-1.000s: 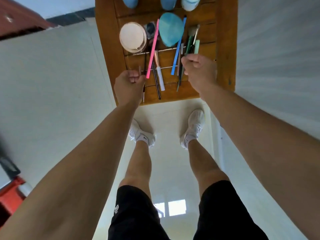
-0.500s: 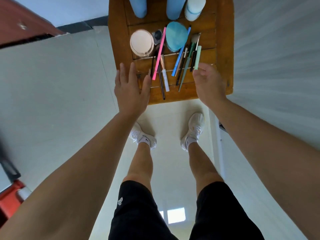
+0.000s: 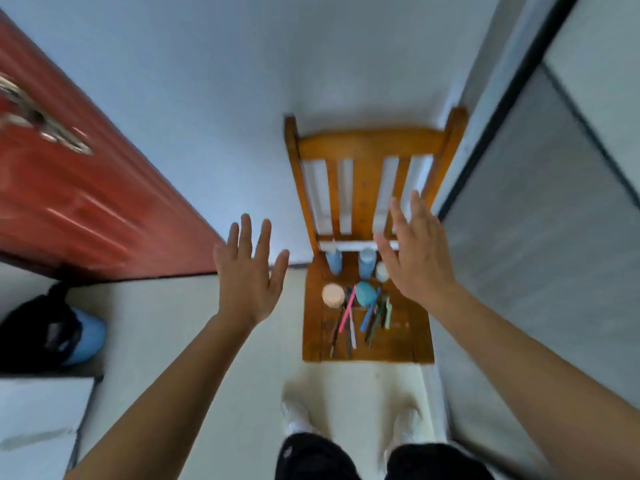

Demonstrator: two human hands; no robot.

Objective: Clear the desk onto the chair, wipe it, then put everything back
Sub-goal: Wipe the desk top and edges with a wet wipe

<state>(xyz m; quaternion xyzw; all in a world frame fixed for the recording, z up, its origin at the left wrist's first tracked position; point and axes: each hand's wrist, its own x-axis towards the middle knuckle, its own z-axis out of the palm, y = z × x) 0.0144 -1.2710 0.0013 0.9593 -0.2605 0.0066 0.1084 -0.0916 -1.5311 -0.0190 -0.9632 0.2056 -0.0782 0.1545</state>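
A second before, our left hand [image 3: 247,282] and right hand [image 3: 415,261] were down at the chair [image 3: 367,143] seat, curled round pens [image 3: 348,315]; by this moment both had lifted clear, fingers straight and spread wide, holding nothing; the right hung before the backrest, the left off to the side above the floor; the pens lay side by side on the seat, just in front of the bottles [image 3: 334,261]; we judged this load delivered, so more clearing or the wiping came next; the desk we could not pick out with certainty.
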